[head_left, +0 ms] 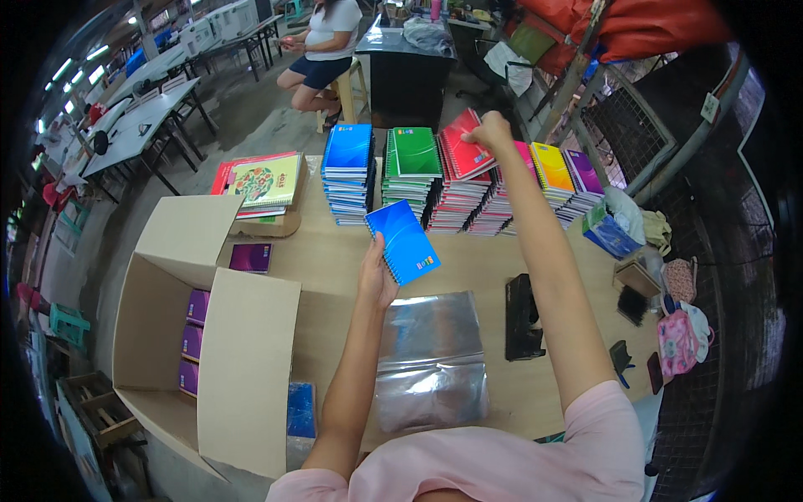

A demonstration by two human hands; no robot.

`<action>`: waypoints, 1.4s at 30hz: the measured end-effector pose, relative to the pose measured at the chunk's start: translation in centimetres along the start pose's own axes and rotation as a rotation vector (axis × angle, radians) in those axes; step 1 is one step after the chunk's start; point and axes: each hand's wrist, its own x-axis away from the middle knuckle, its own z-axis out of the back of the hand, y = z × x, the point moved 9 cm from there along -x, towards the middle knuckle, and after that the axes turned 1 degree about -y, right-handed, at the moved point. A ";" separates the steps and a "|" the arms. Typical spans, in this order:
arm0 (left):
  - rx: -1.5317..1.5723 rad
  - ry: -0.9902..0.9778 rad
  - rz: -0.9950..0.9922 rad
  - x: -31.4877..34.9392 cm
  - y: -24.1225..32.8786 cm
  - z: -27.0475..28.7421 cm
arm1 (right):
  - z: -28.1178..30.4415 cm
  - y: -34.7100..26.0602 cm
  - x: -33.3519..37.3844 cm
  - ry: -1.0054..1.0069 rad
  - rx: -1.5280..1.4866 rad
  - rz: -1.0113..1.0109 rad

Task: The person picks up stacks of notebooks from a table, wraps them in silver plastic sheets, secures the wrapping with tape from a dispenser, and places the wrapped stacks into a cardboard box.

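My left hand (pixel 378 276) grips a blue spiral notebook (pixel 406 244) by its lower left edge, holding it tilted above the table; whether others lie beneath it I cannot tell. At the far side, my right hand (pixel 493 135) is closed on the edge of a red notebook (pixel 462 151) at the top of the red stack (pixel 456 201). That notebook sits askew. To its left rise a green stack (pixel 411 159) and a blue stack (pixel 348 155). Pink (pixel 493 209), yellow (pixel 552 167) and purple (pixel 583 171) stacks stand to the right, the pink one partly behind my forearm.
Clear plastic sheets (pixel 431 360) lie before me, beside a black tool (pixel 523 318). An open carton (pixel 247 368) with wrapped purple notebooks (pixel 191 341) stands left. Larger books (pixel 263 180) lie behind it. A person (pixel 326 50) sits beyond the table. Pouches (pixel 677 335) line the right edge.
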 end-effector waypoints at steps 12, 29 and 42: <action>0.221 0.028 0.150 1.6 -3.4 1.3 | -2.7 -6.7 13.1 0.015 -0.149 0.585; 0.138 0.001 0.149 3.7 -3.5 3.4 | -1.1 -9.9 32.1 0.427 0.086 1.307; 0.061 0.083 0.209 5.4 -7.4 0.1 | 2.9 0.2 22.7 0.288 -0.155 0.599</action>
